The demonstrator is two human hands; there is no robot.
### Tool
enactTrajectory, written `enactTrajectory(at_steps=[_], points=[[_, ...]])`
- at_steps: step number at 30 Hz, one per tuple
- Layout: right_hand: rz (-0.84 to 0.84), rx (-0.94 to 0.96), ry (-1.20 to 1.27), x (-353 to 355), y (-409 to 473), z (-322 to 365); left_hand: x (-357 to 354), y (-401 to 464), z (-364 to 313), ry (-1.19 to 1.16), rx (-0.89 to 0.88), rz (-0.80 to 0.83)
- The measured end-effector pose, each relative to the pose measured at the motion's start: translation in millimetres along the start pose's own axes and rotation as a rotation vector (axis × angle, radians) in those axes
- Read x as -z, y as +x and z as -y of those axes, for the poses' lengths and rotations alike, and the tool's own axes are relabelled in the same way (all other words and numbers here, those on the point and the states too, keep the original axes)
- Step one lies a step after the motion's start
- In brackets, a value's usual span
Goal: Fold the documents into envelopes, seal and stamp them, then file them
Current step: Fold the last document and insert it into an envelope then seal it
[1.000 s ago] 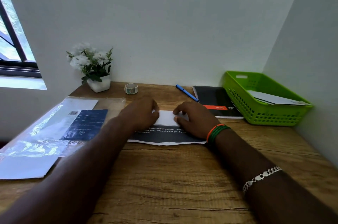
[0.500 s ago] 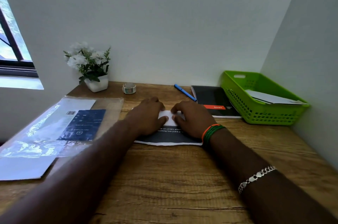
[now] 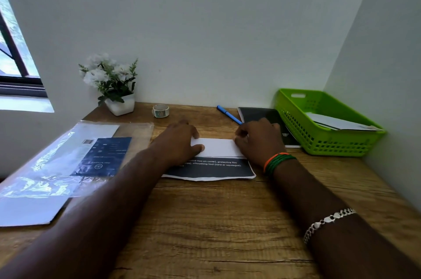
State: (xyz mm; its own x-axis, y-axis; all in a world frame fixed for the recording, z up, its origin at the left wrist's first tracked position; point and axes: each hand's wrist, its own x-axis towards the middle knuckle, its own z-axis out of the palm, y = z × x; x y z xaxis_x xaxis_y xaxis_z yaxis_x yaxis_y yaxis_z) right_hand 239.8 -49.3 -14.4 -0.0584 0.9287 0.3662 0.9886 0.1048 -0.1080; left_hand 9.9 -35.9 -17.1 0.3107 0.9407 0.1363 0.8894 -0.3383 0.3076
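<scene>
The hands have slid apart along the fold since a moment ago, and more of the white flap shows between them now. The document lies flat on the table, straight ahead of the person, its long axis running left to right, the far part folded toward the person so its white back covers the dark printed face. The left hand presses palm-down on the left end of the folded flap, thumb stretched across the white paper; fingers look fairly straight, holding nothing. The right hand sits on the right end, knuckles raised and fingers bent down onto the paper's edge — pressing, I'd say, though whether it pinches the paper I cannot tell. Both are equally near, one at each end, the crease running between them. Next fold looks to need the near dark strip brought up over the flap. Further out: a blue pen and a dark notebook behind the right hand, a green basket with envelopes far right, a tape roll, a flower pot, and a plastic sleeve on the left.
</scene>
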Motion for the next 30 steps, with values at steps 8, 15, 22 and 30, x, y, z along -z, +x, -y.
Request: enactTrajectory(at_steps=[8,15,22,30], points=[[0.137,0.101,0.151,-11,2,9,0,-3,-5,0.025,0.021,0.011],[0.124,0.113,0.157,-11,1,10,3,-7,-9,0.027,0.028,0.017],[0.159,0.116,0.12,-7,3,14,3,-7,-10,0.026,0.037,0.022],[0.178,0.118,0.155,-13,6,13,3,-8,-9,0.011,0.044,0.021]])
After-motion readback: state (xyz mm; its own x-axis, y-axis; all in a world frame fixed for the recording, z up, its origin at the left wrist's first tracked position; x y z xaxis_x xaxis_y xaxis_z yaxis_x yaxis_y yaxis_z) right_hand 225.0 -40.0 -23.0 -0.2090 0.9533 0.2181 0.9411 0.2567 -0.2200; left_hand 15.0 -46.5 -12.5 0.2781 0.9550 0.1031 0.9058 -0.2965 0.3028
